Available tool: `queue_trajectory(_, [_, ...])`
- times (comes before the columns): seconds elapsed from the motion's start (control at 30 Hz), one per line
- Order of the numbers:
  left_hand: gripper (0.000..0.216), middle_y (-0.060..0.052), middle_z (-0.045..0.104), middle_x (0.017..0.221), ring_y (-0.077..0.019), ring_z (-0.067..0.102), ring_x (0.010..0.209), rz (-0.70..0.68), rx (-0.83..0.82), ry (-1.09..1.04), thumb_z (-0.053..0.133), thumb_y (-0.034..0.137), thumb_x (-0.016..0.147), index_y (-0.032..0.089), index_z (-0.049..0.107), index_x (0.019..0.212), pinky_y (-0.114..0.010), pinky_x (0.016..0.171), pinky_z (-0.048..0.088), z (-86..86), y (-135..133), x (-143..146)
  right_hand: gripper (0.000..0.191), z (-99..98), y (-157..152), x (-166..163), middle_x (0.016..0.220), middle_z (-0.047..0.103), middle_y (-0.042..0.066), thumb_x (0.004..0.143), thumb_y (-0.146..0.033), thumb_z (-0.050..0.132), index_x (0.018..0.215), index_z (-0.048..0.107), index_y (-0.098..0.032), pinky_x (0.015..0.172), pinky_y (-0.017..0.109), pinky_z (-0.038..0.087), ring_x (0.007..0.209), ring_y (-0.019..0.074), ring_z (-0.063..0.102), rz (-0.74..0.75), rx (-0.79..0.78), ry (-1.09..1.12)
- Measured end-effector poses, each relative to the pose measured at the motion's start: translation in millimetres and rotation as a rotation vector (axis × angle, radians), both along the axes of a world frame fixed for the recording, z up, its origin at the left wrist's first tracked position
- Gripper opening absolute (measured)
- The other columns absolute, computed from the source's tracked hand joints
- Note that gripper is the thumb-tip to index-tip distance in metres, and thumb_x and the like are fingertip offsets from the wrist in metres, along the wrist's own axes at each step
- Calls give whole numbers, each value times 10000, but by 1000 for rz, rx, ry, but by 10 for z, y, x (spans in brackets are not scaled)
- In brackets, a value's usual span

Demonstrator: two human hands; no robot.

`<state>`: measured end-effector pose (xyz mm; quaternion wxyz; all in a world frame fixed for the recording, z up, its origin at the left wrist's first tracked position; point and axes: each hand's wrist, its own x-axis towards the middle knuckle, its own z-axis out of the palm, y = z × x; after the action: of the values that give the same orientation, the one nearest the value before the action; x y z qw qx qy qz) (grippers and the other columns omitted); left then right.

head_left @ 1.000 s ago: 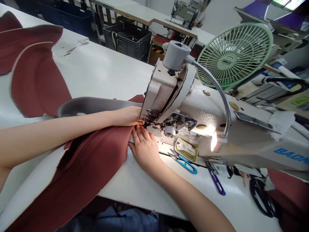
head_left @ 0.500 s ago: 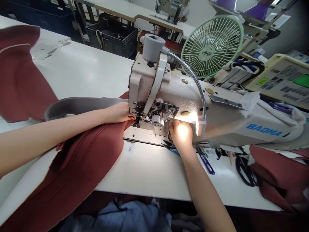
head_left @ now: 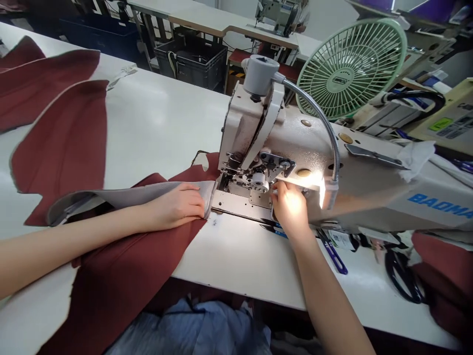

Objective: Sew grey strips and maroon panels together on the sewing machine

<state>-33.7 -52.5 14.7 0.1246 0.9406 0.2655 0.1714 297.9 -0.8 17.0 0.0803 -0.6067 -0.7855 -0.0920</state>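
Observation:
My left hand [head_left: 176, 206] lies flat with fingers stretched on a dark red fabric piece [head_left: 121, 276] whose grey underside [head_left: 125, 195] is folded over, just left of the needle plate [head_left: 240, 206] of a cream sewing machine [head_left: 295, 162]. My right hand [head_left: 291, 209] is under the machine arm in the glare of the gooseneck lamp [head_left: 327, 192], its fingers curled against the machine body. What the right fingers press or hold is washed out by the light.
More dark red fabric pieces [head_left: 62, 143] lie on the white table [head_left: 155, 113] at left. A green fan [head_left: 351, 66] stands behind the machine. Purple snips [head_left: 334, 254] and black scissors [head_left: 401, 278] lie on the table at right, beside another red piece [head_left: 447, 286].
My left hand has drawn the fabric back to the left, away from the needle, so the plate is bare. My right hand left the fabric earlier and stays under the machine arm.

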Motion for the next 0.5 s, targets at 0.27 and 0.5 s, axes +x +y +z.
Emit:
queue_trajectory(0.27, [435,-129,578,1330,-300,460,1284,96,107,185,602,185,775,127,583,1205,-414,1010,402,0,126,131,115,-12,-342,-529,946,642,71,949,-214,516,974,627,-191,730,288,475,832,199,604,357,-94,273])
queue_trajectory(0.5, [413,-113,583,1352,-283,464,1308,107,195,104,566,175,792,127,598,1202,-436,1053,365,-216,-73,209,181,-125,-413,-771,861,630,73,969,-157,472,993,650,-180,732,311,469,832,205,549,541,-15,204])
